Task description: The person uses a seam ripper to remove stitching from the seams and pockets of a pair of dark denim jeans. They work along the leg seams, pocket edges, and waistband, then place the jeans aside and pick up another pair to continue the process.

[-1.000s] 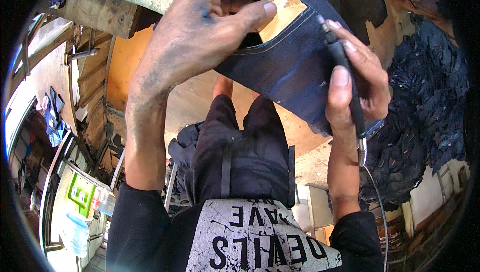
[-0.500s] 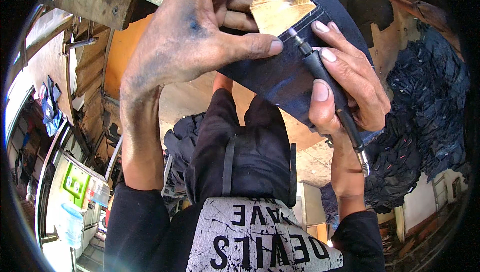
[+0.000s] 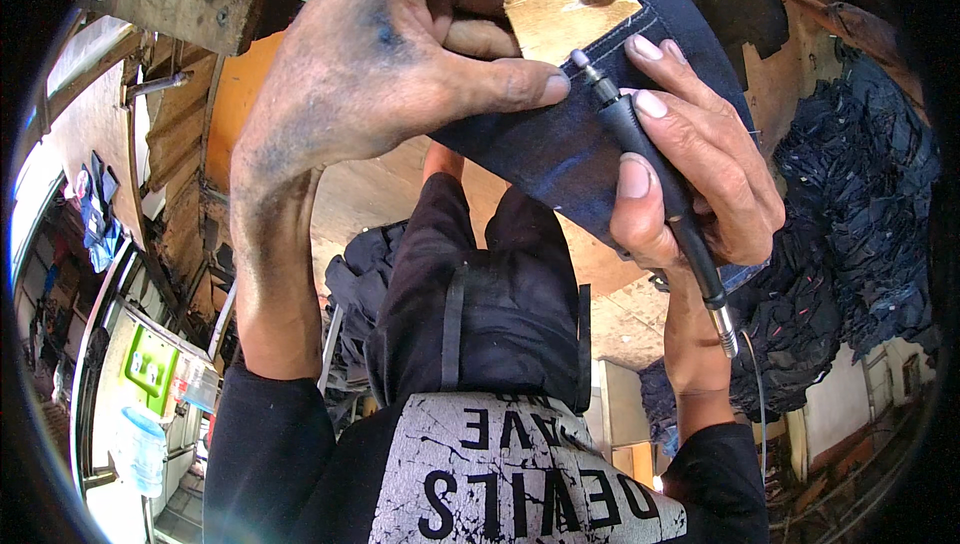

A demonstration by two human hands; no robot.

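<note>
Against the frame from one second ago: the pen-shaped tool (image 3: 663, 169) now has its pale tip farther left, at the stitched edge of the dark blue cloth (image 3: 540, 149), just beside the left thumb; earlier it lay right of the seam. Against half a second ago, the tip is nearly unchanged. The tan panel (image 3: 570, 22) in the cloth's opening shows broader than at one second.

Left hand (image 3: 390, 59): pinching the cloth edge, thumb in front, fingers curled behind it. The thumb has come down from over the opening onto the seam. Right hand (image 3: 715, 169): grasping the tool's black grip between thumb and fingers, over the cloth's right part.

Cloth location: held up above the knees, between the hands.

Hard to make out: the upper frame edge cuts off part of the left hand and of the cloth; several left fingertips are hidden. Cannot tell whether the tip touches the fabric.
</note>
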